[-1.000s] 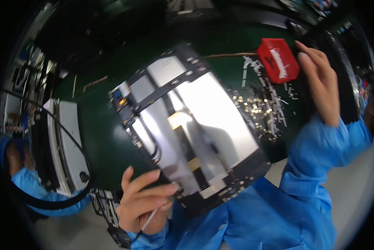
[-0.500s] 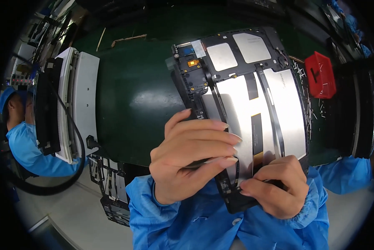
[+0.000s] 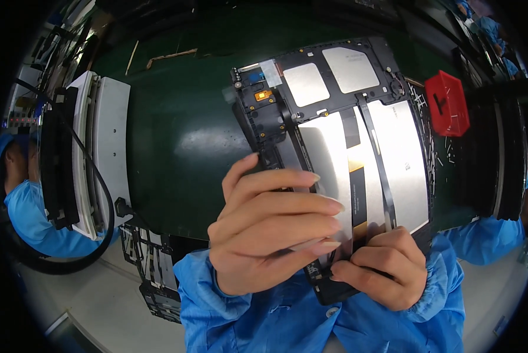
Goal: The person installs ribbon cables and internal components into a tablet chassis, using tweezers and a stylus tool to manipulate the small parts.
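An opened tablet (image 3: 392, 170), with silver panels, dark ribbon strips and a black frame, lies tilted before me. Across its left side reaches my left hand (image 3: 270, 229), fingers stretched out and slightly apart over a silver panel. Its little finger is at the frame's left edge, and its fingertips are a bit blurred. My right hand (image 3: 387, 270) is closed at the tablet's lower end, fingers curled and thumb pressed near the lower left corner, beside the ribbon strips. What lies under that thumb is hidden.
A red bin (image 3: 447, 106) stands at the right, beside small scattered white pieces (image 3: 446, 150). Stacked white and black panels (image 3: 108, 141) stand at the left with a thick black cable (image 3: 108, 200). Below them are more device frames (image 3: 152, 259). Other people in blue sit on both sides.
The tablet and both hands have shifted slightly left in the view, along with the surroundings. My left fingers have moved a little over the panel; my right hand keeps its curled pose.
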Demonstrator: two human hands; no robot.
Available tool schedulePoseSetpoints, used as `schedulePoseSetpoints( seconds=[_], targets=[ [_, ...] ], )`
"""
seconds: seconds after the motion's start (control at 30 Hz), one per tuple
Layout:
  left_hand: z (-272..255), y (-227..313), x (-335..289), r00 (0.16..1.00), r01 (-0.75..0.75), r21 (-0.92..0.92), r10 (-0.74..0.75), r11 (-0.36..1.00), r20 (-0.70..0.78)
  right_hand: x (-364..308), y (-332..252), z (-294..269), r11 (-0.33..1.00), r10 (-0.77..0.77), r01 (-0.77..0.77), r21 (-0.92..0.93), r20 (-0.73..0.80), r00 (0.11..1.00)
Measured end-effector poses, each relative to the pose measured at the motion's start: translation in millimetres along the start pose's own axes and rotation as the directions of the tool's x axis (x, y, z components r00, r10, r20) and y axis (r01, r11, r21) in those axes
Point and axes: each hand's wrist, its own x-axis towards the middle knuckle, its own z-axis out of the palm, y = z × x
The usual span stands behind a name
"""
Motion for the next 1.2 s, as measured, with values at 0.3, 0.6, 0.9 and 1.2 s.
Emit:
schedulePoseSetpoints(
  seconds=[0.3,0.6,0.9,1.2],
  targets=[
    [5,3,24,0.995,0.015,0.325,-0.045,0.946,0.085,-1,-1,0,1.0,0.022,-0.022,0.006,0.016,1.0],
    [5,9,28,0.988,0.077,0.337,-0.117,0.938,0.1,-3,1,-4,1.0,0.016,-0.015,-0.011,0.09,0.996],
    [5,9,29,0.984,0.102,0.313,-0.143,0.944,0.11,0,-2,-2,0.998,0.01,-0.009,-0.066,0.021,1.0],
    [3,13,30,0.97,0.197,0.261,-0.227,0.945,0.089,2,1,-1,0.998,-0.011,0.014,-0.062,0.041,0.999]
  ],
)
